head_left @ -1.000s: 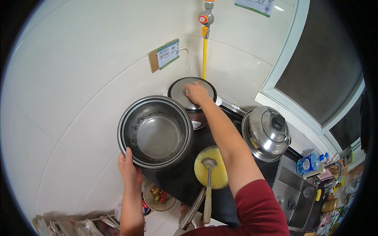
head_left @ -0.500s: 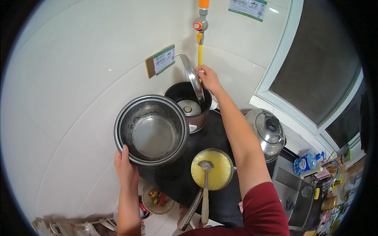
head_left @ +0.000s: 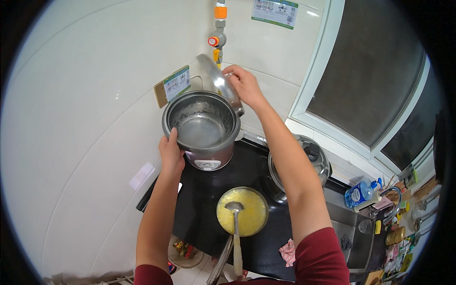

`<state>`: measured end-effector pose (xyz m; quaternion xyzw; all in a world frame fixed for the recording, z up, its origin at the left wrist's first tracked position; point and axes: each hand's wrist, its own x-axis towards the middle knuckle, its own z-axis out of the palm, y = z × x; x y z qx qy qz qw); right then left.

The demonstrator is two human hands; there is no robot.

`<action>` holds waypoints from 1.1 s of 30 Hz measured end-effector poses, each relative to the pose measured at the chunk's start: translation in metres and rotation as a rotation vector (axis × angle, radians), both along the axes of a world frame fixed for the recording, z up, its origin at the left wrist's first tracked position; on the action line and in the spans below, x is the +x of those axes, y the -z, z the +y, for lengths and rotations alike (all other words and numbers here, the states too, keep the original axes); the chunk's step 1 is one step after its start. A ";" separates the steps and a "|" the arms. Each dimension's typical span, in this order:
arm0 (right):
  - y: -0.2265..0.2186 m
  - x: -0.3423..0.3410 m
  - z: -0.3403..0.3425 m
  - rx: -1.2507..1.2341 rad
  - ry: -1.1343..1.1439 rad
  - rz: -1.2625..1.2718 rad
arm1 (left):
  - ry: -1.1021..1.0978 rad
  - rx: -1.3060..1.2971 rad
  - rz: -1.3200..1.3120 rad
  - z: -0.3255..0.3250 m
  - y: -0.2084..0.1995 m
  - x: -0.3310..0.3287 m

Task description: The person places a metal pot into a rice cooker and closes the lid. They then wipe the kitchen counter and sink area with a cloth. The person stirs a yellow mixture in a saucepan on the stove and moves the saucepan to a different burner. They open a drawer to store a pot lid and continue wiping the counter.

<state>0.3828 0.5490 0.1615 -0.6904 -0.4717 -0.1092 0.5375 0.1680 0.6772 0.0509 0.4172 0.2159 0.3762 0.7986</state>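
My left hand (head_left: 172, 153) grips the near left rim of a grey metal inner pot (head_left: 202, 133), thumb over the edge. The pot shows no food, only a stained, worn inside. It is over the reddish-brown rice cooker body (head_left: 211, 159), hiding its opening; whether it has settled inside I cannot tell. Behind it, my right hand (head_left: 244, 86) holds a steel-rimmed lid (head_left: 216, 78) tilted nearly on edge, its lower end close to the pot's right rim. Nearer me, a pan of yellow food (head_left: 251, 218) stands on the black counter, with a ladle (head_left: 236, 228) resting in it.
A lidded steel pot (head_left: 319, 156) stands right of my right forearm. Further right are a sink (head_left: 351, 232) and a blue soap bottle (head_left: 359, 194). A pink cloth (head_left: 288, 252) lies by the counter's front edge. Below is a waste basket (head_left: 190, 259). A gas valve (head_left: 216, 40) is behind.
My left hand has carried the inner pot right and away from me, over the cooker body. My right hand has lifted the lid up out of the cooker's opening. The view has shifted.
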 end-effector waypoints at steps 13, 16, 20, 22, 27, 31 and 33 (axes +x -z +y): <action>0.067 -0.017 0.046 -0.396 0.142 -0.397 | 0.020 -0.107 0.057 0.032 0.054 0.063; 0.085 -0.018 0.055 -0.416 0.118 -0.421 | 0.066 -0.034 0.143 0.031 0.055 0.058; 0.094 -0.023 0.065 -0.417 0.112 -0.398 | 0.035 -0.089 0.095 0.037 0.062 0.065; 0.096 -0.022 0.066 -0.399 0.121 -0.376 | 0.033 -0.110 0.119 0.039 0.061 0.065; 0.105 -0.028 0.070 -0.472 0.151 -0.380 | 0.070 -0.149 0.247 0.038 0.060 0.044; 0.121 -0.023 0.059 -0.462 0.143 -0.338 | 0.039 0.130 0.538 0.023 0.067 0.037; 0.128 -0.020 0.058 -0.500 0.169 -0.337 | 0.042 -0.084 0.559 0.009 0.054 0.037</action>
